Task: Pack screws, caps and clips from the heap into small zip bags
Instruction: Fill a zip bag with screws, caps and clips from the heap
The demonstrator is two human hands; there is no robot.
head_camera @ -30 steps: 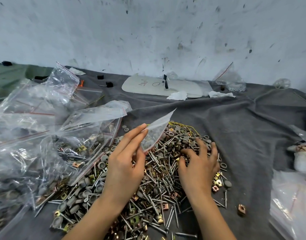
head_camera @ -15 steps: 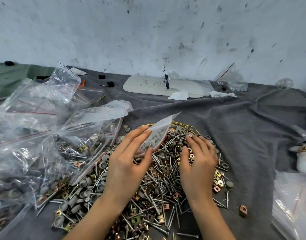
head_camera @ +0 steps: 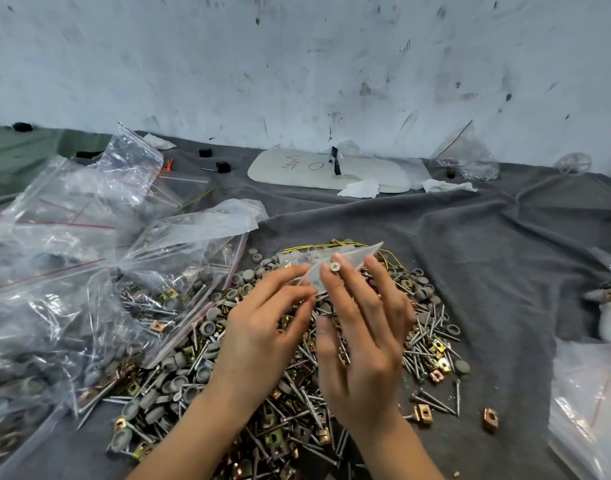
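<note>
both hands are up close together over the far side of the heap [head_camera: 290, 420] now. left hand [head_camera: 262, 327] pinches the near edge of the small zip bag [head_camera: 345, 259], and right hand [head_camera: 363, 341] has a screw [head_camera: 334, 267] pinched at its fingertips, head facing the camera, right at the bag's edge.

a second ago the right hand was still down digging in the pile and the bag stuck up at an angle. since then the bag's been tipped flatter and the right hand has come up with the screw. so i'd say we're at the drop-it-in step, one more screw about to go in.

can't tell if the mouth is actually open, the plastic's too see-through, and i can't make out what's already inside either.

heap is still huge, screws, grey caps and brassy clips all mixed on the grey cloth [head_camera: 487, 271], so the whole job looks nowhere near done. bigger clear bags [head_camera: 89, 271] with hardware in them sit on the left, and one stray clip [head_camera: 490, 418] lies off to the near right.
</note>
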